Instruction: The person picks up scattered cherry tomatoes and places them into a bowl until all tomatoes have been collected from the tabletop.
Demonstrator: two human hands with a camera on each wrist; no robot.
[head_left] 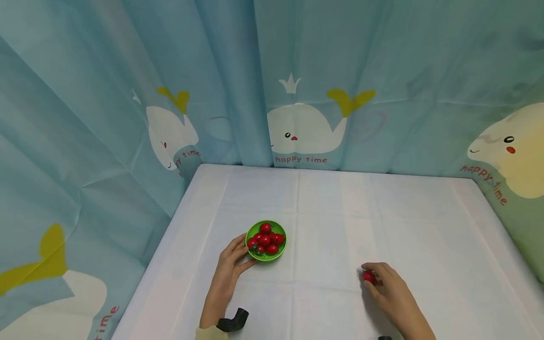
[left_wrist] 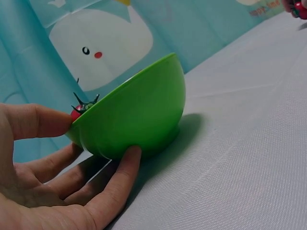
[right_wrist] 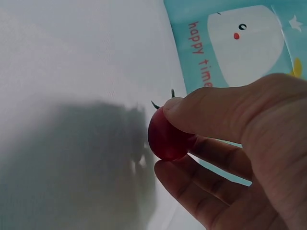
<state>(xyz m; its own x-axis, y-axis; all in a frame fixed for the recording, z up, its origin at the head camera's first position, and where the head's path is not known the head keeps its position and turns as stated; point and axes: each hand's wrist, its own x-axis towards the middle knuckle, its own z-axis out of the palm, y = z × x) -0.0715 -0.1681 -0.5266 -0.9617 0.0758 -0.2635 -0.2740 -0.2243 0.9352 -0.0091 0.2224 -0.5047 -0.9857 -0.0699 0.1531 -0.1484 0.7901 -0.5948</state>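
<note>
A green bowl (head_left: 283, 250) full of red cherry tomatoes (head_left: 265, 240) stands on the white-covered table, left of the middle. My left hand (head_left: 230, 264) holds the bowl from its left side, thumb and fingers spread round the wall; in the left wrist view, one fingertip is at the rim and another low on the side. A green-stemmed cherry tomato (left_wrist: 76, 114) shows over that rim. Over to the right, my right hand (head_left: 391, 288) pinches a single cherry tomato (right_wrist: 168, 136) between thumb and fingers, close over the cloth. Its dark green stem points away from the palm.
A white cloth (head_left: 327, 226) with fold lines covers the table. Blue curtains (head_left: 229, 71) printed with whales enclose its back and sides. Black straps (head_left: 233, 321) sit at the wrists.
</note>
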